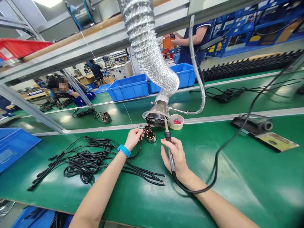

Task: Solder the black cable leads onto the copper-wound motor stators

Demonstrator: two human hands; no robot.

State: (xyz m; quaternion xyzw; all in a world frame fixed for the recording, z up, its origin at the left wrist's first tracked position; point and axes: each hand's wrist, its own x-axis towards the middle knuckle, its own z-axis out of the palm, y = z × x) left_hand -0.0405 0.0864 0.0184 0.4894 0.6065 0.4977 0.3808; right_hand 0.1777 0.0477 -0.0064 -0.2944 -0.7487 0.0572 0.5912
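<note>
item one, nearest: my left grip (134,139), closed, pinching a black cable (140,148), with a blue wrist strap (123,150) around that wrist. item two: my right grip (175,156), clenched around a soldering iron (170,152), tip pointing up, its dark cord (213,180) trailing off to the right. item three: a copper-wound coil (150,134), on the green surface (237,190) just beside my left grip. item four: a heap of black cables (83,161), lying left of my left grip. next, a fume extractor hood (156,112) on a foil duct (144,47), low over the coil, with a tape roll (176,122) beside it. to the right, a soldering iron stand (251,125). further on, a second coil (105,117) on the next belt, blue bins (128,87), and a co-worker (192,41) standing beyond them.
</note>
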